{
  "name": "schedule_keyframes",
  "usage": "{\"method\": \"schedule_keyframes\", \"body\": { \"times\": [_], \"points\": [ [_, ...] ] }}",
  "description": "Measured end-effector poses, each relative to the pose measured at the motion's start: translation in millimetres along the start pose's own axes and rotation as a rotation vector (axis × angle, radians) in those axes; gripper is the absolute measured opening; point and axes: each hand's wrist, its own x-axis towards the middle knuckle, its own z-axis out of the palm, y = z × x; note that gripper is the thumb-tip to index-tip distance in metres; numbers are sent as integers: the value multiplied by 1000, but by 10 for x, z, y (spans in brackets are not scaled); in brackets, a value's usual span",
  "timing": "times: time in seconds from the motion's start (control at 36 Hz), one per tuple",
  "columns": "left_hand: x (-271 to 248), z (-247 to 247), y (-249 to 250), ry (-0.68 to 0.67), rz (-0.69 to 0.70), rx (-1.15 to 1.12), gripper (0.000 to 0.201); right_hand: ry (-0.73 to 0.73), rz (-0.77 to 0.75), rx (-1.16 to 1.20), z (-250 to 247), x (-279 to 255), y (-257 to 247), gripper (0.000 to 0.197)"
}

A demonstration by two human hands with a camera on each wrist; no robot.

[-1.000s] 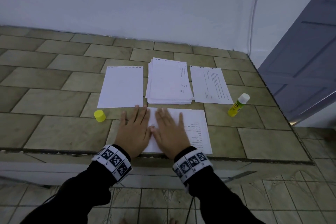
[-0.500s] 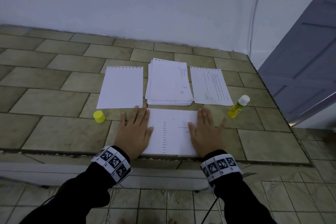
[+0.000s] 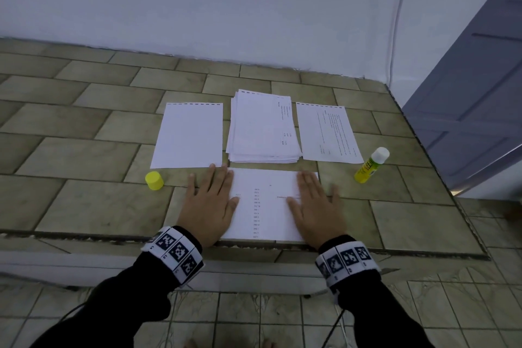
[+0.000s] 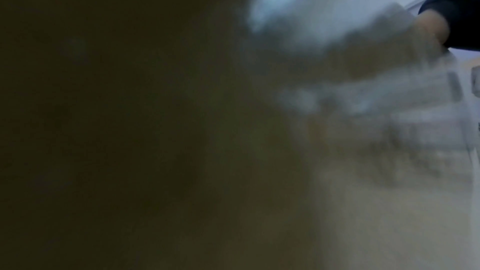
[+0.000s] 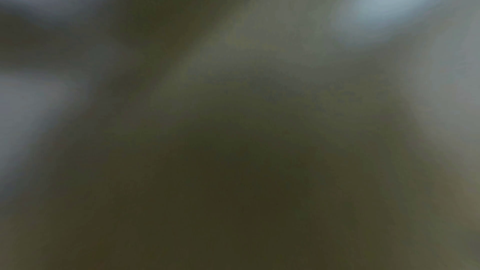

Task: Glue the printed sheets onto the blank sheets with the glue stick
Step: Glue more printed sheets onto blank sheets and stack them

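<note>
A printed sheet (image 3: 268, 206) lies at the near edge of the tiled counter. My left hand (image 3: 209, 203) presses flat on its left edge, fingers straight. My right hand (image 3: 316, 203) lies flat on its right edge, fingers spread. Behind it sit a blank sheet (image 3: 189, 135) at the left, a stack of sheets (image 3: 262, 127) in the middle and a printed sheet (image 3: 327, 133) at the right. The yellow glue stick (image 3: 371, 165) lies uncapped to the right. Its yellow cap (image 3: 154, 180) stands to the left. Both wrist views are dark and blurred.
The tiled counter (image 3: 84, 155) ends at a white wall behind and a front edge (image 3: 84, 234) just under my wrists. A grey door (image 3: 480, 93) stands to the right, past the counter's end. A cable (image 3: 395, 22) runs down the wall.
My right hand slid rightwards across the sheet from beside the left hand to the sheet's right edge. The left hand stayed put.
</note>
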Motion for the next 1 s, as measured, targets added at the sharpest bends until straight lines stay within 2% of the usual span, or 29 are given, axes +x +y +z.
{"method": "schedule_keyframes", "body": {
  "times": [0.11, 0.22, 0.28, 0.36, 0.47, 0.56, 0.67, 0.72, 0.81, 0.92, 1.0],
  "points": [
    [-3, -13, 2, 7, -3, 5, 65, 18, 36, -55, -34, 27, -157, 90],
    [-17, -17, -5, -13, 1, 5, 69, -4, -181, 50, 85, 30, -487, 86],
    [-18, -20, -8, -16, 6, 0, 70, -13, -219, 45, 132, 39, -492, 87],
    [-22, -34, -14, -12, 4, -6, 72, -5, -161, -3, 103, 57, -283, 95],
    [-23, -29, -5, -7, 7, -33, 75, -22, -13, 20, -4, 24, 77, 91],
    [-19, -27, -13, -1, 8, -40, 76, -67, 18, 22, -96, 6, 170, 92],
    [-25, -28, -14, -14, 15, -40, 80, -159, 85, 78, -334, -1, 175, 67],
    [-20, -39, -27, -26, 19, -44, 83, -134, 59, 148, -474, 5, 174, 60],
    [-17, -41, -59, -37, 36, -51, 87, -92, -60, 228, -626, 56, 141, 55],
    [-44, -21, -74, -31, 62, -75, 89, -148, -105, 142, -657, 196, 83, 61],
    [-47, -51, -45, -39, 66, -74, 86, -210, -57, 18, -596, 281, 103, 52]
  ]
}}
